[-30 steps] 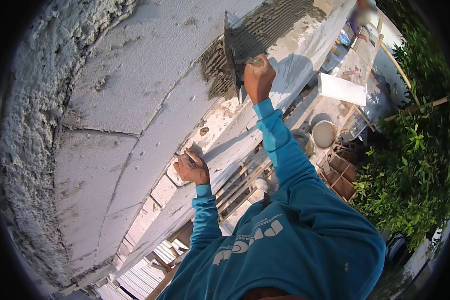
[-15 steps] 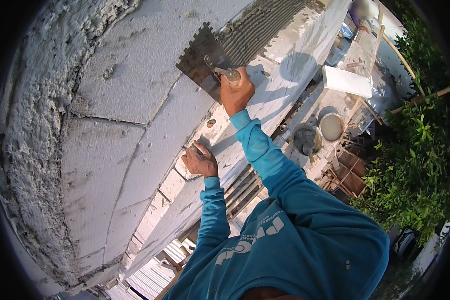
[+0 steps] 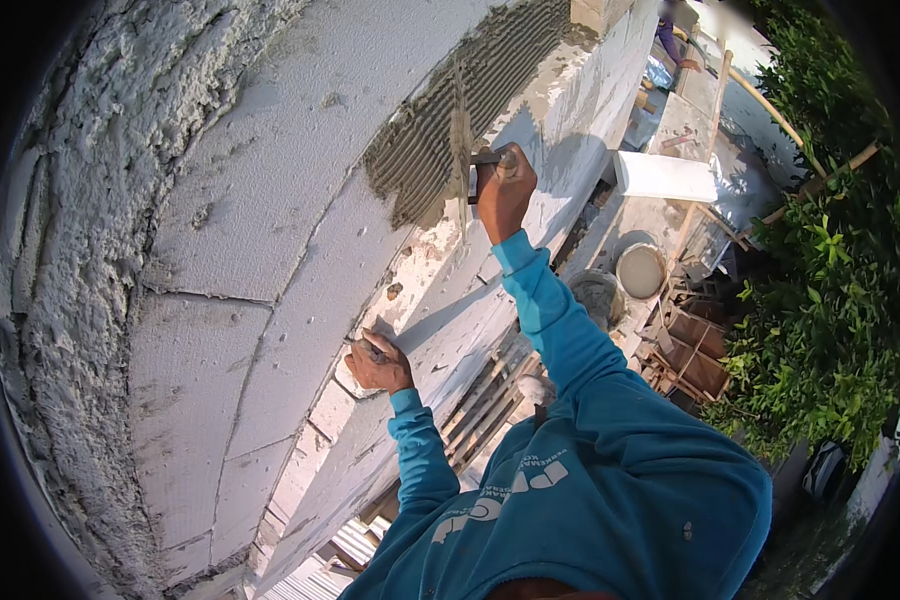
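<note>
My right hand (image 3: 504, 195) grips the handle of a notched metal trowel, whose mortar-coated blade (image 3: 461, 125) stands nearly edge-on to me, at a band of ridged grey mortar (image 3: 425, 115) on the white block wall (image 3: 215, 225). Lower and to the left, my left hand (image 3: 380, 365) rests at the pale ledge (image 3: 410, 275) along the blocks, fingers curled round something dark that I cannot make out.
Below the ledge at right are a bucket of grey mix (image 3: 594, 298), a round pale pail (image 3: 641, 270), a white block (image 3: 664, 176), planks and bamboo poles (image 3: 770, 105). Another person (image 3: 670, 40) is at the top. Leafy branches (image 3: 830, 350) fill the right side.
Half a second ago the blade showed its face; now it has turned edge-on, with my right hand moved rightward, uncovering more ridged mortar. My left hand stays at the ledge.
</note>
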Action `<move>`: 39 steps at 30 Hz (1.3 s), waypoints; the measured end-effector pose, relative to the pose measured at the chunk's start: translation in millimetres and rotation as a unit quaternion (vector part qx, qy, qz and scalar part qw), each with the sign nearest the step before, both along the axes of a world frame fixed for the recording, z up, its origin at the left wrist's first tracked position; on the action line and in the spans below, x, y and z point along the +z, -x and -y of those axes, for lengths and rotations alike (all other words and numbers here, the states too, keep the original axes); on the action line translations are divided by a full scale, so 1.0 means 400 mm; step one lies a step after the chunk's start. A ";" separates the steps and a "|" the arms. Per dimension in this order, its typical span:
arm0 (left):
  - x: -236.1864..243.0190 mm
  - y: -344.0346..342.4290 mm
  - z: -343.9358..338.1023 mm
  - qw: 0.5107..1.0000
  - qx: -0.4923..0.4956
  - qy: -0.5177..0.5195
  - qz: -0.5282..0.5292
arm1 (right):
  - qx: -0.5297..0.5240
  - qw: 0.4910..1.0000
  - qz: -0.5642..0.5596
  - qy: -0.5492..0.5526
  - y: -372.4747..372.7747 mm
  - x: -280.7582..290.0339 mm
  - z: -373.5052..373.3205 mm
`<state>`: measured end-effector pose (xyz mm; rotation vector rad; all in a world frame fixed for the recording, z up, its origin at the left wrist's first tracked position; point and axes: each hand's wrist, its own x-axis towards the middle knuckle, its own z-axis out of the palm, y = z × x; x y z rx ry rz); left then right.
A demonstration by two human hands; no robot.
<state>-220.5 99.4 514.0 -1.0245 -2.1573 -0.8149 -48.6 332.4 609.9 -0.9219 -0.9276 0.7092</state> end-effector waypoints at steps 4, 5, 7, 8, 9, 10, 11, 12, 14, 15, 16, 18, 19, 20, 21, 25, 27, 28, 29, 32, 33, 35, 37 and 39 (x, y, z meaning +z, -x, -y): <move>0.003 -0.003 -0.003 1.000 0.010 0.015 0.004 | -0.085 0.992 -0.097 -0.001 -0.209 -0.020 -0.278; 0.005 -0.005 -0.006 1.000 0.011 0.012 0.006 | -0.154 0.988 -0.025 0.010 -0.262 -0.030 -0.339; 0.010 -0.010 -0.011 1.000 0.015 -0.005 0.004 | -0.203 0.969 0.108 -0.093 -0.352 -0.042 -0.468; 0.011 -0.012 -0.014 1.000 0.012 -0.017 -0.007 | -0.214 0.970 0.096 -0.070 -0.381 -0.046 -0.534; 0.013 -0.013 -0.016 0.999 0.015 -0.024 -0.016 | -0.224 0.970 0.083 -0.047 -0.402 -0.048 -0.597; 0.012 -0.014 -0.018 0.999 0.023 -0.025 -0.018 | -0.235 0.970 0.064 -0.019 -0.420 -0.051 -0.655; 0.012 -0.013 -0.018 0.999 0.032 -0.017 0.002 | -0.237 0.968 0.073 -0.026 -0.434 -0.051 -0.708; 0.009 -0.012 -0.023 0.999 0.018 -0.029 -0.013 | -0.242 0.967 0.076 -0.029 -0.446 -0.047 -0.761; 0.006 -0.008 -0.018 0.999 0.047 0.020 0.006 | -0.245 0.966 0.081 -0.025 -0.465 -0.041 -0.850; 0.002 -0.006 -0.021 0.999 0.048 0.003 0.011 | -0.244 0.966 0.082 -0.019 -0.472 -0.036 -0.892; -0.001 -0.005 -0.022 0.999 0.041 -0.010 0.005 | -0.237 0.968 0.084 -0.003 -0.476 -0.032 -0.931; -0.005 -0.005 -0.019 0.999 0.049 0.005 0.015 | -0.241 0.963 0.120 0.013 -0.483 -0.032 -0.987; -0.005 -0.004 -0.021 0.999 0.036 -0.011 0.010 | -0.234 0.961 0.145 0.036 -0.475 -0.036 -1.008; -0.005 -0.004 -0.023 0.999 0.021 -0.021 0.011 | -0.245 0.955 0.160 0.042 -0.471 -0.038 -1.024; -0.003 -0.006 -0.022 0.999 0.031 -0.009 0.018 | -0.240 0.956 0.167 0.017 -0.466 -0.041 -1.034; 0.004 -0.006 -0.027 0.998 0.043 0.031 0.024 | -0.201 0.965 0.169 -0.026 -0.459 -0.055 -1.033; 0.002 -0.005 -0.030 1.000 0.026 0.007 0.000 | -0.146 0.978 0.137 -0.050 -0.459 -0.069 -1.015; 0.000 -0.002 -0.034 0.999 0.038 0.005 0.000 | -0.136 0.974 0.179 -0.024 -0.458 -0.077 -1.005; 0.001 -0.002 -0.032 0.999 0.036 0.005 0.001 | -0.132 0.967 0.216 -0.009 -0.457 -0.089 -0.991; 0.003 -0.002 -0.032 0.999 0.043 0.029 0.005 | -0.134 0.952 0.271 -0.039 -0.428 -0.126 -0.949; 0.004 -0.003 -0.033 1.000 0.023 0.014 0.012 | -0.118 0.968 0.217 -0.041 -0.404 -0.141 -0.932; 0.008 -0.005 -0.032 0.999 0.027 0.016 0.022 | -0.191 0.927 0.314 -0.079 -0.375 -0.151 -0.895; 0.011 -0.007 -0.031 0.999 0.031 0.013 0.019 | -0.178 0.922 0.337 -0.062 -0.345 -0.148 -0.839; 0.011 -0.007 -0.030 1.000 0.028 0.003 0.012 | -0.150 0.945 0.280 -0.077 -0.301 -0.132 -0.769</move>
